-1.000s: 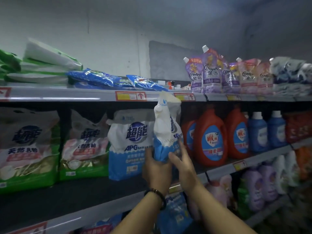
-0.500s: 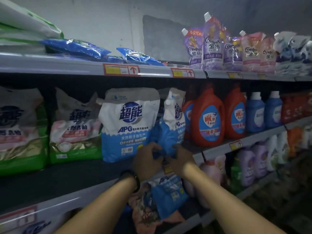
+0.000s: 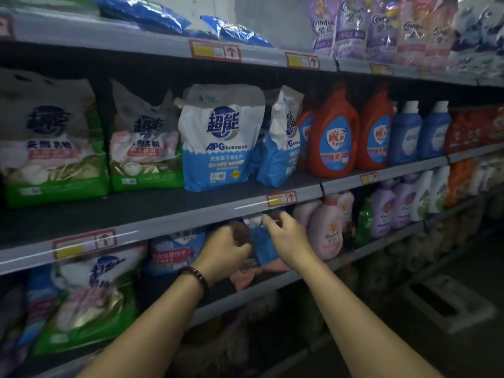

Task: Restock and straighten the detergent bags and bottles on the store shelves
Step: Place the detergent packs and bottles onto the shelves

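Dim store shelving fills the view, with grey shelf edges carrying red and yellow price tags. Furthest left on the middle shelf [image 3: 141, 211] stand two green-and-white powder bags [image 3: 51, 137], soft and rumpled at the top. Next comes a white-and-blue detergent bag [image 3: 222, 137] facing squarely forward, and just beside it a second blue-and-white spouted bag [image 3: 281, 137], turned edge-on and leaning toward its neighbour, so it looks unfinished. Below, under the shelf lip, the left hand [image 3: 225, 249], a dark bracelet on its wrist, curls its fingers around the side of a blue pouch [image 3: 261, 246] on the lower shelf, though blur keeps me from telling how firmly it grips. The right hand [image 3: 289, 236] reaches in at the pouch's other side with fingers spread and slightly bent, near the white top corner; whether they touch it I cannot tell. Such a pouch likely handles as a heavy, floppy sack with a slick film skin, so it would best be taken low on both sides, or supported underneath, rather than by the thin top seal. Right of the hands stand pink softener bottles [image 3: 326, 230], and above them rigid red detergent bottles [image 3: 334, 135], easier to shift by the handle.
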Tool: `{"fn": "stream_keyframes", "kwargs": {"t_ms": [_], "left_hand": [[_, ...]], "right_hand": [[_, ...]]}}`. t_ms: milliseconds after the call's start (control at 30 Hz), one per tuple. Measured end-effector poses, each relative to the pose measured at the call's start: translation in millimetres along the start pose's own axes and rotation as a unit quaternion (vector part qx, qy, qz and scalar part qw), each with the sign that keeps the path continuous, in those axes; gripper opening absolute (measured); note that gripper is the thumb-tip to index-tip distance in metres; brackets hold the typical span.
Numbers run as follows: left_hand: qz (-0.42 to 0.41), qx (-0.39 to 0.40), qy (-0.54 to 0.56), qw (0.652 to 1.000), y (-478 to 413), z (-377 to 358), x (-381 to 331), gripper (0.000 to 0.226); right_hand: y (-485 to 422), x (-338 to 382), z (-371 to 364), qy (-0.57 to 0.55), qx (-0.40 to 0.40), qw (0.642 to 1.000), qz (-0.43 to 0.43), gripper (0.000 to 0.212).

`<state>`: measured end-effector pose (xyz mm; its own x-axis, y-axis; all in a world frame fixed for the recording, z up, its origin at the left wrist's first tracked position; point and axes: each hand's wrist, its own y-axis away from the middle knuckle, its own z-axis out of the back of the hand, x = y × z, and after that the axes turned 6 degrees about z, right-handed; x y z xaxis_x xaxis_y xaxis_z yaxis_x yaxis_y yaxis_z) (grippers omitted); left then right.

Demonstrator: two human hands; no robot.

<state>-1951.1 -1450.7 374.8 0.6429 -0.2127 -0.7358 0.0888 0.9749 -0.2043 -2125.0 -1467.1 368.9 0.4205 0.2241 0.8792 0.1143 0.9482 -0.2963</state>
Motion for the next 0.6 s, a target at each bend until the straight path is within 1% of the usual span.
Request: {"fn": "stream_keyframes", "kwargs": {"t_ms": [100, 133, 167, 233, 333, 433, 533, 600], "left_hand": [[0.027, 0.003, 0.023, 0.999, 18.8, -23.9, 17.1, 0.028], [0.038, 0.001, 0.026, 0.999, 19.8, -33.8, 25.0, 0.027], [0.048, -0.005, 0.025, 0.999, 19.0, -43.3, 30.9, 0.020], [0.078, -0.012, 0.021, 0.997, 12.1, -61.9, 44.3, 0.013], [0.113, 0.013, 0.029, 0.993, -5.4, -85.3, 58.6, 0.021], [0.140, 0.015, 0.035, 0.989, -30.7, -101.5, 71.3, 0.027], [0.166, 0.028, 0.046, 0.985, -65.8, -115.3, 82.0, 0.036], [0.181, 0.020, 0.086, 0.980, -90.8, -128.1, 89.0, 0.044]], "right_hand": [[17.7, -41.7, -12.5, -0.047, 0.000, 0.997, -0.057, 0.056], [19.2, -56.3, -16.5, -0.059, -0.002, 0.995, -0.078, 0.065], [17.7, -71.1, -20.0, -0.065, -0.004, 0.993, -0.097, 0.068], [14.8, -95.7, -25.0, -0.085, -0.013, 0.989, -0.122, 0.061], [13.6, -103.4, -24.1, -0.123, -0.029, 0.980, -0.156, 0.056], [-0.3, -121.4, -26.2, -0.161, -0.017, 0.967, -0.198, 0.042], [-19.3, -141.6, -30.2, -0.168, 0.002, 0.962, -0.214, 0.054], [-32.6, -155.5, -35.5, -0.175, 0.021, 0.960, -0.216, 0.057]]}}
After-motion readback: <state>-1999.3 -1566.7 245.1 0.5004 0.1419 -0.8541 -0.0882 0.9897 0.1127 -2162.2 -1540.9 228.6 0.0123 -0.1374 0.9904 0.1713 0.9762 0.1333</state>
